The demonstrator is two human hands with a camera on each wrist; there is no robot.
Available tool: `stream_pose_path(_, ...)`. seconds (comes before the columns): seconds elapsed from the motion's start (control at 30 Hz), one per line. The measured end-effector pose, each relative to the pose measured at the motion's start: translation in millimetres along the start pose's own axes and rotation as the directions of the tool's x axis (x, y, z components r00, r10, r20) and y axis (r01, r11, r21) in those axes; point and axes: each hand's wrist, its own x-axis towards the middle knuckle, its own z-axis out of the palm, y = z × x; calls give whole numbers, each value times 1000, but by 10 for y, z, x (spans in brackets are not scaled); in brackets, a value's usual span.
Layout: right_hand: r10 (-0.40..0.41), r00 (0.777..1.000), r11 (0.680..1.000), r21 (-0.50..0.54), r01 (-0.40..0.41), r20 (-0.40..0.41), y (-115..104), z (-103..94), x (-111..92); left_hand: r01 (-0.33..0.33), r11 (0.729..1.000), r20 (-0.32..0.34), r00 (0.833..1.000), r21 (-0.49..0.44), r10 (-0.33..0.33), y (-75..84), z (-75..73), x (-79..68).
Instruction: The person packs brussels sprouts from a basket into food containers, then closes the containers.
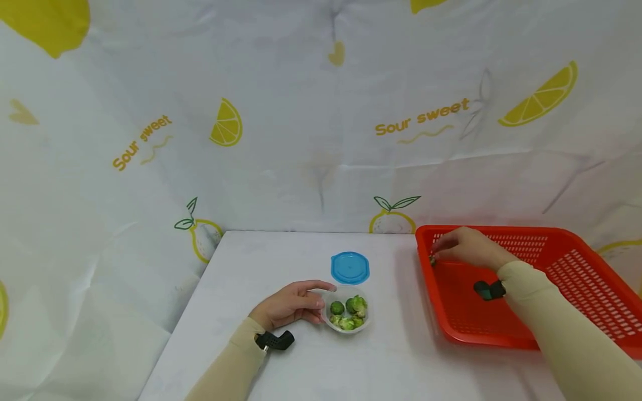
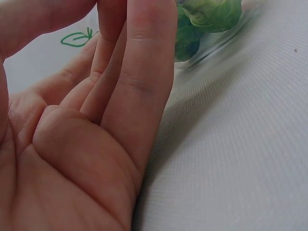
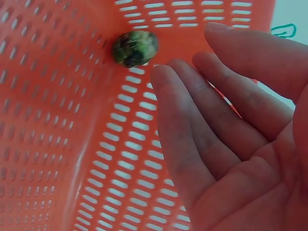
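A small clear plastic bowl (image 1: 346,329) stands on the white table with several Brussels sprouts (image 1: 356,306) in it. My left hand (image 1: 293,303) holds the bowl by its left side, thumb at the rim; in the left wrist view, some sprouts (image 2: 211,14) show past the fingers. Over at the right, my right hand (image 1: 466,247) is inside the red plastic basket (image 1: 436,301). Its fingers are loosely bent and hold nothing. One Brussels sprout (image 3: 135,48) lies in a corner of the basket, just beyond the fingertips (image 3: 163,74).
Behind the bowl lies a blue round lid (image 1: 350,268) on the white table (image 1: 271,253). The basket's slotted walls rise around the right hand. A white cloth (image 1: 301,111) with lemon prints hangs behind and to the left.
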Motion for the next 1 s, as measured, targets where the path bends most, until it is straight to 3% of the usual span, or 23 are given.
stream_pose_path(0.4,55,997,998,-12,-54,46,176,85,102,-5,1000,10,1000,-2,5,17,8,0)
stream_pose_path(1.0,63,997,998,-22,-62,55,116,136,187,9,1000,-7,1000,-3,-9,7,-6,3)
